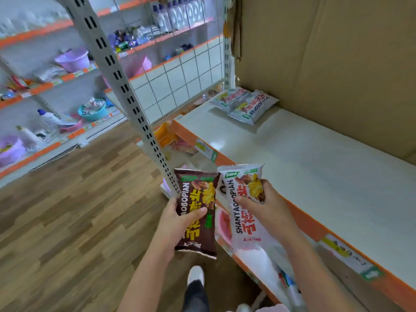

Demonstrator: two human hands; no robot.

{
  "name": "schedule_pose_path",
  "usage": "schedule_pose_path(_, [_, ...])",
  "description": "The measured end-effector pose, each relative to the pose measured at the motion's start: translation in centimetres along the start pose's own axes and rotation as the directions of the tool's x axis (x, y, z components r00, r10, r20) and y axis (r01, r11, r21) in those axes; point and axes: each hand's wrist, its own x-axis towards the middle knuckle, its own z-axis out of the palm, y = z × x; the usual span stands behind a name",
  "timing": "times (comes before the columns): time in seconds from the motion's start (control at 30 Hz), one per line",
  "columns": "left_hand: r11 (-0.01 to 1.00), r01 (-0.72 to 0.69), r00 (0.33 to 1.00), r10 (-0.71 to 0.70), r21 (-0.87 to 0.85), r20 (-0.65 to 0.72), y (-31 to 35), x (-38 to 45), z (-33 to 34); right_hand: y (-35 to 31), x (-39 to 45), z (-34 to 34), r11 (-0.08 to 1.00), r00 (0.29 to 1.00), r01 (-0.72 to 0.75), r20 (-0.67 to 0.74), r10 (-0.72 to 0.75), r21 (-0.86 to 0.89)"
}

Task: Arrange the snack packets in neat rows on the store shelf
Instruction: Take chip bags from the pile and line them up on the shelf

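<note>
While the left hand (177,218) grips a brown packet (196,212), the right hand (262,204) grips a white packet (242,208), both before the shelf (304,158); two packets (244,103) lie at its far end.

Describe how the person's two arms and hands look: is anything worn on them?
Both forearms are bare as far as the view shows; no sleeve appears. The left hand and right hand wear no gloves, and no rings, watch or bracelet are visible. The nails look short and unpainted.
</note>
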Motion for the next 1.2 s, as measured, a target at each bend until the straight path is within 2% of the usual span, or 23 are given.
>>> schedule_pose_path(0.2, [0.998, -0.035, 0.982, 0.025, 0.052, 0.189, 3.9, 7.2, -2.4, -3.1, 3.5, 3.3, 0.997, 0.983, -0.044, -0.174, 0.056, 0.069])
schedule_pose_path(0.43, [0.985, -0.104, 0.942, 0.052, 0.139, 0.332, 7.6, 12.8, -5.2, -6.1, 6.5, 6.4, 0.989, 0.96, -0.06, -0.265, 0.095, 0.134])
schedule_pose_path(0.67, [0.991, -0.036, 0.933, -0.013, 0.127, 0.36, 8.1, 16.0, -3.6, -6.4, 9.1, 5.6, 0.989, 0.94, -0.075, -0.322, 0.113, 0.129])
schedule_pose_path(0.77, [0.992, -0.038, 0.927, -0.009, 0.119, 0.374, 9.3, 17.1, -2.2, -6.2, 10.3, 4.3, 0.976, 0.941, -0.055, -0.315, 0.121, 0.21])
schedule_pose_path(0.87, [0.988, -0.089, 0.922, 0.033, 0.129, 0.385, 10.1, 18.2, -0.6, -5.3, 11.2, 3.2, 0.918, 0.942, -0.021, -0.299, 0.151, 0.396])
schedule_pose_path(0.97, [0.973, -0.149, 0.922, 0.073, 0.175, 0.379, 10.7, 19.1, 1.1, -4.1, 11.7, 2.2, 0.87, 0.931, -0.015, -0.311, 0.192, 0.493])
schedule_pose_path(1.2, [0.931, -0.221, 0.888, 0.069, 0.29, 0.455, 11.8, 21.3, 4.1, -2.2, 12.7, 0.1, 0.849, 0.892, -0.043, -0.363, 0.271, 0.527])
